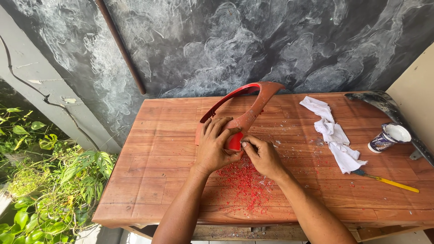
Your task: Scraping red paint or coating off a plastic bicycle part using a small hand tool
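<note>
A curved red plastic panel [250, 103] stands on edge on the wooden table [153, 149], arching toward the back wall. My left hand [216, 147] grips its lower near end, fingers wrapped over the red surface. Beside it, my right hand [262, 156] presses against the same end with the fingertips pinched; whether they hold a small tool I cannot tell. Red paint flakes [244, 183] lie scattered on the wood right under and in front of both hands.
A crumpled white rag [333, 133] lies to the right. An open small can [389, 137] stands near the right edge, beside a long dark grey panel [389, 110]. A yellow-handled tool [389, 182] lies in front of the rag. Green plants [40, 180] grow left of the table.
</note>
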